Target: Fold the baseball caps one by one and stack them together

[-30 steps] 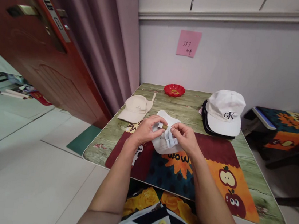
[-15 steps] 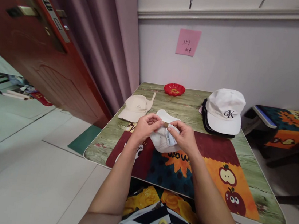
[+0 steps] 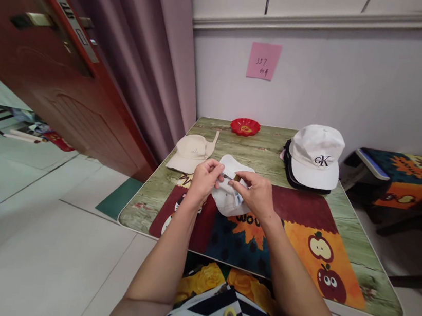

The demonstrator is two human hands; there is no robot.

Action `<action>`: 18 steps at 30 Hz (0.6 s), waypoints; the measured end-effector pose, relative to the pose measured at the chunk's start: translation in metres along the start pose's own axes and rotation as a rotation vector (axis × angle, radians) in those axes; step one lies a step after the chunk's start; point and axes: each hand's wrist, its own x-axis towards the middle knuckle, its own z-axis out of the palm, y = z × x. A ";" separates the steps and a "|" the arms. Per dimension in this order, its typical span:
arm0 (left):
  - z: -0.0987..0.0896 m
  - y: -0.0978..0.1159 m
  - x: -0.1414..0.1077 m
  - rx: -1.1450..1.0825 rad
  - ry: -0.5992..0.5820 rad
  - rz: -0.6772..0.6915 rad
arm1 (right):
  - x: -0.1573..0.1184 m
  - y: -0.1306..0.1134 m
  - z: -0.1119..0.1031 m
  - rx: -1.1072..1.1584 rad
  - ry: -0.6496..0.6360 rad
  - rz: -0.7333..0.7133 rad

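A white cap (image 3: 226, 201) lies on the patterned mat in the middle of the table, its brim pointing away from me. My left hand (image 3: 207, 179) pinches the end of the cap's back strap at the left. My right hand (image 3: 255, 191) grips the strap's small brownish metal buckle (image 3: 237, 178) between thumb and fingers. A short stretch of white strap (image 3: 228, 172) shows between the two hands. Left of them rests a beige cap (image 3: 192, 151) with its strap sticking up. The inside of the white cap is partly hidden by my hands.
A red scalloped dish (image 3: 245, 127) sits at the table's back edge. To the right stands a stack of caps, a white CK cap (image 3: 316, 153) on top of dark ones. A wooden door (image 3: 69, 77) and a purple curtain (image 3: 161, 32) are at the left, a stool (image 3: 406, 178) at the right.
My hands have drawn slightly apart, and more of the white strap shows between them. The right hand has turned about the buckle. The other caps stay where they were.
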 end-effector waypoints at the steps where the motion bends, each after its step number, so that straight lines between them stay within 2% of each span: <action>1: -0.001 0.000 0.001 0.014 0.000 0.007 | 0.001 0.001 -0.001 0.038 -0.026 0.019; 6: -0.009 -0.001 0.007 0.109 0.017 0.037 | 0.000 0.012 -0.015 0.361 -0.300 0.233; 8: -0.013 0.003 0.010 0.210 0.019 0.129 | -0.003 0.016 -0.021 0.514 -0.393 0.317; 10: -0.014 0.010 0.016 0.361 -0.035 0.269 | -0.004 0.018 -0.023 0.619 -0.417 0.340; 12: -0.014 0.019 0.022 0.507 -0.222 0.329 | -0.004 0.017 -0.023 0.644 -0.392 0.311; 15: -0.012 0.030 0.033 0.588 -0.604 0.224 | 0.002 0.015 -0.021 0.587 -0.327 0.265; 16: -0.011 0.032 0.036 0.577 -0.681 0.187 | 0.006 0.015 -0.021 0.557 -0.303 0.256; 18: -0.011 0.034 0.040 0.519 -0.732 0.150 | 0.015 0.015 -0.024 0.498 -0.262 0.222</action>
